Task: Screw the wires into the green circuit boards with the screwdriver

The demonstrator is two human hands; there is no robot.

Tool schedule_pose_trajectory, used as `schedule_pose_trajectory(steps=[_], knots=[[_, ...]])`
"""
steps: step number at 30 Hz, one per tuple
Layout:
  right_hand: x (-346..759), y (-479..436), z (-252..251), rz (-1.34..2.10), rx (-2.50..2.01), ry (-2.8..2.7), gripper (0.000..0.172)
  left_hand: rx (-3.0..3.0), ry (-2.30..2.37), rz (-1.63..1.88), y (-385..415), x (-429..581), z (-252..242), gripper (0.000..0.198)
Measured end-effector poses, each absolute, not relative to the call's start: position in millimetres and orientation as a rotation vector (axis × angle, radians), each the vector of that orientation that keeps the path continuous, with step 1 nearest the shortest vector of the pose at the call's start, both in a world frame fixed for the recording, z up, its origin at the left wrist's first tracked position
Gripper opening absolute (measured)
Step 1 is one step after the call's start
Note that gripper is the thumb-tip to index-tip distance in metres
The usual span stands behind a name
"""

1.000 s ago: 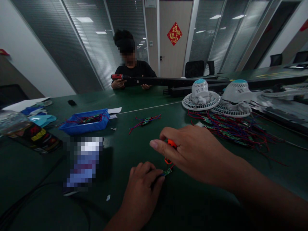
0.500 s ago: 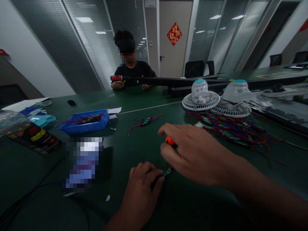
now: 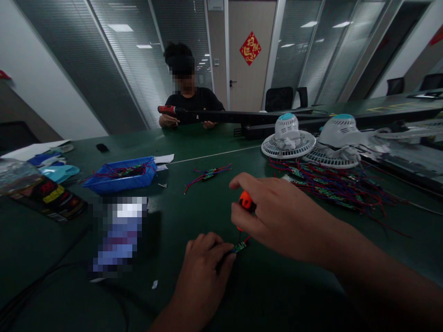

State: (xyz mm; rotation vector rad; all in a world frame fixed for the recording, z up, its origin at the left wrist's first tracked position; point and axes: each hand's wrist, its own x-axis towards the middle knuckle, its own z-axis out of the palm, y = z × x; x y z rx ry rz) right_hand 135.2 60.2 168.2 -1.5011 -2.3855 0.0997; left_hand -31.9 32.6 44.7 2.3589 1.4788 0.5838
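Observation:
Near the front of the green table, my left hand (image 3: 206, 265) is closed, thumb and fingertips pinching one end of a small green circuit board (image 3: 239, 248). A red wire leaves the board's far end. Above it, my right hand (image 3: 273, 214) is closed around the orange and black handle of a screwdriver (image 3: 245, 200). Its thin dark shaft points down at the board; I cannot tell whether the tip touches. Part of the handle is hidden by my fingers. Beyond my hands lie a few wired circuit boards (image 3: 209, 174).
A blue tray (image 3: 121, 185) holds wired boards; a phone (image 3: 119, 240) and a bottle (image 3: 44, 193) stand at left. At right are a tangled pile of wired boards (image 3: 328, 184) and two white fan-like housings (image 3: 289, 145). Opposite, a person (image 3: 194, 101) holds a red-handled tool.
My right hand has tilted slightly, so more of the screwdriver's orange handle and its shaft above the board now show. My left hand stays on the board.

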Motion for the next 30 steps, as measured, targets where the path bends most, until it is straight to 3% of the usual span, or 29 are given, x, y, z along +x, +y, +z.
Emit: schedule_pose_trajectory(steps=[6, 10, 16, 25, 30], knots=[[136.2, 57.0, 169.4, 0.103, -1.451, -2.418, 0.027, 2.367, 1.472, 0.556, 31.4, -32.0, 44.9, 0.020], [136.8, 59.8, 168.1, 0.015, -1.512, -2.414, 0.044, 2.369, 1.476, 0.576, 31.0, -32.2, 45.2, 0.020], [134.8, 62.1, 167.4, 0.026, -1.519, -2.415, 0.028, 2.354, 1.485, 0.589, 32.4, -31.9, 44.8, 0.019], [138.8, 53.6, 170.4, 0.281, -1.358, -2.407, 0.042, 2.352, 1.461, 0.571, 31.8, -32.8, 44.7, 0.020], [139.6, 53.6, 170.7, 0.195, -1.395, -2.431, 0.036, 2.361, 1.463, 0.578, 31.7, -32.0, 44.8, 0.021]])
